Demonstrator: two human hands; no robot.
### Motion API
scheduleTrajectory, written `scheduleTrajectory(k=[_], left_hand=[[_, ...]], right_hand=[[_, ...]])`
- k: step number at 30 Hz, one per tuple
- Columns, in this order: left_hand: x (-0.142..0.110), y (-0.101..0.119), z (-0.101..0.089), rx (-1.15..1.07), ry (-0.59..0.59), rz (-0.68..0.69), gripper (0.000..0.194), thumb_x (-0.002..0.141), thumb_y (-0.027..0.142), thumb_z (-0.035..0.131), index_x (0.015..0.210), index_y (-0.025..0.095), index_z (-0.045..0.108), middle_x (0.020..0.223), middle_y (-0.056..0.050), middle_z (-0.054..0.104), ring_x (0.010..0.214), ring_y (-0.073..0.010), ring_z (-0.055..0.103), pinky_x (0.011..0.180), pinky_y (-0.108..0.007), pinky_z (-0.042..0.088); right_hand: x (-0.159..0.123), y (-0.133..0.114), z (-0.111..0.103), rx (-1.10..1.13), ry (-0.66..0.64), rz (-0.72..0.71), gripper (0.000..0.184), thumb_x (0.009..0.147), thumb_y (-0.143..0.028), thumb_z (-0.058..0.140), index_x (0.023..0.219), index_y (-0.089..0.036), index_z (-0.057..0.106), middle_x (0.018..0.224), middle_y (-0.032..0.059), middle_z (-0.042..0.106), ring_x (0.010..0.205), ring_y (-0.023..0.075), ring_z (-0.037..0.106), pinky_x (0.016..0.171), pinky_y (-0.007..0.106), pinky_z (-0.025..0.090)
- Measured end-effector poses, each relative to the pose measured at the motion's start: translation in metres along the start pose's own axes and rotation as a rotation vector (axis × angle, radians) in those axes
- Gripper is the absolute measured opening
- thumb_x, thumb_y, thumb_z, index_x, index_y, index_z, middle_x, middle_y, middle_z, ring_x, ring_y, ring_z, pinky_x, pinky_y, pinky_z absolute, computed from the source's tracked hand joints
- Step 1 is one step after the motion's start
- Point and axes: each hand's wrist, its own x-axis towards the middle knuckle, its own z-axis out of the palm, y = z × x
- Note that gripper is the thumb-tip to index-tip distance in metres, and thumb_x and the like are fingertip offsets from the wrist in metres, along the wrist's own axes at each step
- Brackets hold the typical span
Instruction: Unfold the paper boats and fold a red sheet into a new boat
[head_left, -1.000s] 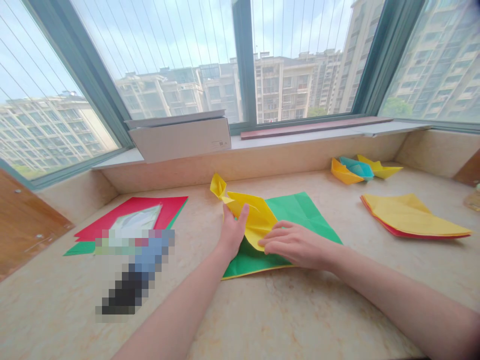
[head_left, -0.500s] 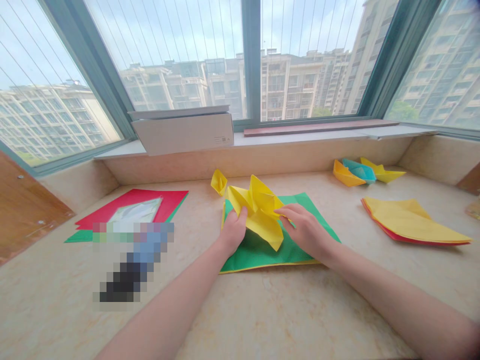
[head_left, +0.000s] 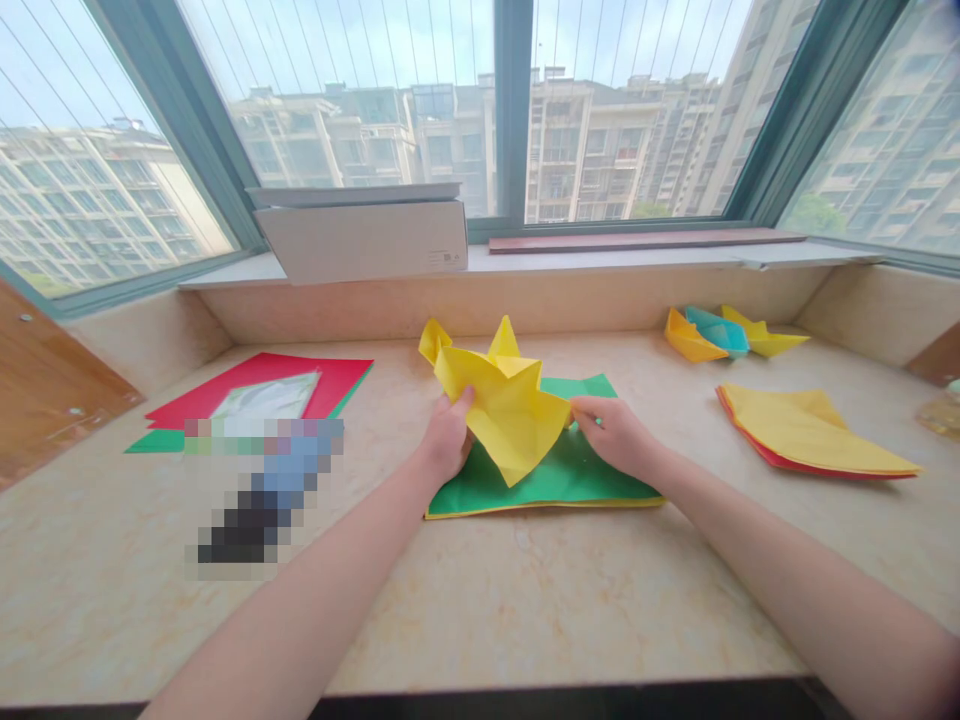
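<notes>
A partly folded yellow paper (head_left: 504,410) is held up above a green sheet (head_left: 570,478) that lies on the marble counter (head_left: 525,600). My left hand (head_left: 445,440) pinches the yellow paper's left edge, thumb on the front. My right hand (head_left: 616,434) grips its right corner with closed fingers. The paper's lower point hangs just over the green sheet. A small yellow folded piece (head_left: 433,340) sits behind it to the left.
Red and green sheets (head_left: 259,385) lie at the left beside a blurred patch. Three paper boats (head_left: 720,335), orange, teal and yellow, stand at the back right. A stack of yellow and red paper (head_left: 810,430) lies right. A white box (head_left: 367,235) rests on the sill.
Both hands have lifted the yellow paper off the green sheet and turned it upright, opening it out. The right hand went from pressing flat to gripping the paper's right corner.
</notes>
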Motion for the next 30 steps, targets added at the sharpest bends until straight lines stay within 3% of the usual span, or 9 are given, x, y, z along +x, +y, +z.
scheduleTrajectory(k=[3,5,8,13,16,20,24,26,30], left_hand=[[-0.003,0.004,0.001,-0.032,-0.042,-0.006,0.03,0.085,0.025,0.063,0.113,0.015,0.062,0.11,-0.011,0.073,0.109,-0.0294,0.066,0.1,-0.046,0.052],[-0.004,0.005,0.001,-0.039,-0.066,-0.002,0.032,0.084,0.026,0.065,0.114,0.016,0.063,0.112,-0.011,0.072,0.11,-0.0294,0.066,0.1,-0.046,0.051],[-0.005,0.006,0.001,-0.036,-0.07,-0.005,0.034,0.083,0.029,0.067,0.114,0.017,0.063,0.111,-0.011,0.073,0.11,-0.0296,0.066,0.098,-0.046,0.052],[-0.011,0.009,0.003,-0.03,-0.123,-0.086,0.032,0.085,0.031,0.067,0.112,0.015,0.063,0.103,-0.011,0.075,0.1,-0.0295,0.07,0.093,-0.044,0.056],[-0.013,0.011,0.004,-0.039,-0.151,-0.112,0.033,0.086,0.03,0.067,0.114,0.015,0.063,0.101,-0.011,0.075,0.095,-0.0287,0.072,0.09,-0.043,0.057],[-0.012,0.013,0.004,-0.064,-0.127,-0.08,0.028,0.086,0.026,0.066,0.113,0.015,0.064,0.099,-0.009,0.076,0.095,-0.0266,0.072,0.091,-0.04,0.057],[-0.007,0.015,0.004,-0.074,-0.106,-0.061,0.029,0.086,0.024,0.067,0.114,0.016,0.064,0.106,-0.01,0.075,0.099,-0.0257,0.071,0.092,-0.037,0.057],[-0.005,0.016,0.003,-0.058,-0.09,-0.054,0.029,0.085,0.023,0.067,0.113,0.015,0.064,0.109,-0.01,0.074,0.099,-0.0251,0.071,0.09,-0.036,0.057],[0.0,0.018,0.002,0.007,-0.05,-0.004,0.029,0.083,0.022,0.068,0.111,0.015,0.065,0.102,-0.008,0.075,0.091,-0.0226,0.072,0.08,-0.031,0.059]], right_hand=[[0.001,-0.003,0.0,0.098,0.041,0.017,0.028,0.085,-0.012,0.042,0.076,-0.02,0.067,0.079,0.0019,0.071,0.077,0.0188,0.064,0.068,0.03,0.052],[0.001,-0.008,0.0,0.169,0.027,0.023,0.026,0.086,-0.016,0.047,0.095,-0.021,0.071,0.099,0.0043,0.073,0.088,0.0198,0.066,0.073,0.03,0.053],[0.0,-0.019,0.001,0.262,-0.063,0.042,0.038,0.086,-0.023,0.055,0.123,-0.026,0.065,0.126,0.0065,0.065,0.101,0.021,0.065,0.077,0.032,0.055],[-0.002,-0.037,0.0,0.394,-0.251,0.008,0.044,0.088,-0.02,0.052,0.129,-0.03,0.062,0.119,0.0019,0.07,0.099,0.0212,0.067,0.086,0.036,0.056],[-0.003,-0.041,-0.002,0.369,-0.239,-0.069,0.039,0.087,-0.017,0.053,0.122,-0.028,0.066,0.116,0.0018,0.072,0.102,0.0217,0.067,0.088,0.034,0.054],[-0.003,-0.037,0.0,0.099,-0.125,-0.195,0.028,0.083,-0.013,0.056,0.103,-0.025,0.072,0.102,0.002,0.075,0.09,0.0202,0.069,0.083,0.031,0.051],[-0.002,-0.027,0.003,-0.132,0.049,-0.092,0.025,0.089,-0.018,0.051,0.101,-0.023,0.072,0.085,0.0033,0.076,0.077,0.02,0.068,0.077,0.032,0.048],[0.001,-0.022,0.0,-0.064,0.199,0.018,0.027,0.093,-0.024,0.046,0.103,-0.021,0.071,0.09,0.0057,0.076,0.081,0.0213,0.068,0.074,0.031,0.049],[0.01,-0.014,-0.01,0.309,0.419,0.225,0.031,0.093,-0.038,0.046,0.096,-0.018,0.07,0.09,0.0073,0.075,0.084,0.0233,0.068,0.072,0.032,0.051]])
